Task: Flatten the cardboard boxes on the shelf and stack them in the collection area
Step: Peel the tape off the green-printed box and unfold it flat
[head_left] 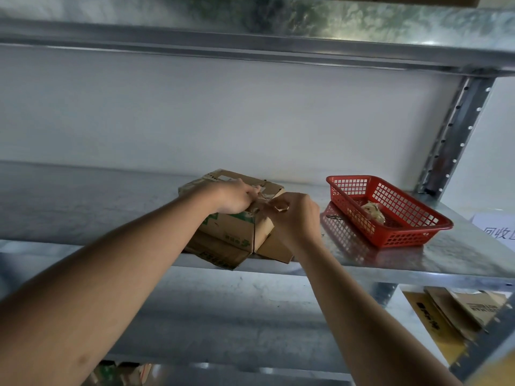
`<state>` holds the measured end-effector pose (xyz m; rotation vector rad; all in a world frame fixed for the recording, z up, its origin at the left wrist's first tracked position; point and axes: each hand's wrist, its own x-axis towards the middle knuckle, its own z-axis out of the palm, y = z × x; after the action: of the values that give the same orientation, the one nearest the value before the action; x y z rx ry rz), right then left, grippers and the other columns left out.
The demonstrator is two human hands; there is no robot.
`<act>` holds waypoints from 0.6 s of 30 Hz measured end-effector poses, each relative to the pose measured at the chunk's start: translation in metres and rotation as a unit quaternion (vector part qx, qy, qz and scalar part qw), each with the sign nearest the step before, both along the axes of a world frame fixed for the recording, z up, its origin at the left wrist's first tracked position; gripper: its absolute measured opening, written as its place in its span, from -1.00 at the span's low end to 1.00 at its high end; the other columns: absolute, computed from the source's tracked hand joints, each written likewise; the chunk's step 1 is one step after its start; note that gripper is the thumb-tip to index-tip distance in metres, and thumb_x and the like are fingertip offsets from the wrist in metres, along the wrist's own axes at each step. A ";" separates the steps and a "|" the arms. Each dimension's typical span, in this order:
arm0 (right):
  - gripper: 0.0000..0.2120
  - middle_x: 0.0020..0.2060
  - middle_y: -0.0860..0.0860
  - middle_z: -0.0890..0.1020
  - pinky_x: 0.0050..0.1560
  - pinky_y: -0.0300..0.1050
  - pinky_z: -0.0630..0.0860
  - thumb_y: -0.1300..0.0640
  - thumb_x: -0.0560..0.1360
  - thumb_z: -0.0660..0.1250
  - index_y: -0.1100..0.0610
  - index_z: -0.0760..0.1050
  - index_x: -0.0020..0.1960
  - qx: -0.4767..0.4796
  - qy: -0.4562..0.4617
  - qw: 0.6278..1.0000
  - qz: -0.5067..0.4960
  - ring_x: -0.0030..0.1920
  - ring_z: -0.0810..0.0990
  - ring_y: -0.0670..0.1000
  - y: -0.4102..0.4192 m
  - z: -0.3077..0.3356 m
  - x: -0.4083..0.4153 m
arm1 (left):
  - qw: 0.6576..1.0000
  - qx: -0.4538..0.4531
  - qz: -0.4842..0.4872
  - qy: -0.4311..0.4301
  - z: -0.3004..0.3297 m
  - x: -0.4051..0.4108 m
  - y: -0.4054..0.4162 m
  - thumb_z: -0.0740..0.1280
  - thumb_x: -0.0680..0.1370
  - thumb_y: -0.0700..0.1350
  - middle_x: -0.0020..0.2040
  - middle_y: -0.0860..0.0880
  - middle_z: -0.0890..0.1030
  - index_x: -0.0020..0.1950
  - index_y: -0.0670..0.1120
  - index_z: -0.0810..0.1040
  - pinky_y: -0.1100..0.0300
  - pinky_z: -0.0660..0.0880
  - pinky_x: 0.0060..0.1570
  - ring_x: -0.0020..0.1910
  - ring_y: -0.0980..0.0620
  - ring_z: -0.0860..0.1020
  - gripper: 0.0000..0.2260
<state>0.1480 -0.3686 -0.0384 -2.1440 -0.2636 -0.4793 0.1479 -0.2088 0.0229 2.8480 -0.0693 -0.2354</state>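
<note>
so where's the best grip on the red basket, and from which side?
Take the red basket by its long near rim, coming from the front of the shelf. It sits open side up, right of the box both hands are working on, with that rim facing the shelf edge and nothing in front. The rim is probably stiffer than the mesh walls. A crumpled wad inside likely adds little weight.

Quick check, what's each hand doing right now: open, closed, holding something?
Left hand: fingers curled on top of the cardboard box, gripping it.
Right hand: pinching a strip of tape at the box's top edge.
</note>
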 end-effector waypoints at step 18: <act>-0.81 -0.23 -0.03 0.69 -0.07 -0.18 0.64 0.30 0.65 0.31 0.14 0.63 -0.08 0.230 0.138 0.927 0.262 -0.14 0.66 -0.05 -0.023 0.001 -0.010 | 0.997 0.016 0.066 -0.045 -0.016 0.004 -0.005 -0.12 0.74 0.16 0.71 -0.04 -0.05 0.66 0.29 0.08 -0.22 -0.03 0.58 0.67 -0.22 -0.05 -0.55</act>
<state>0.1379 -0.3920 -0.0372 -1.5689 -0.4925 0.0733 0.1520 -0.2141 0.0069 2.8792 0.1050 -0.0816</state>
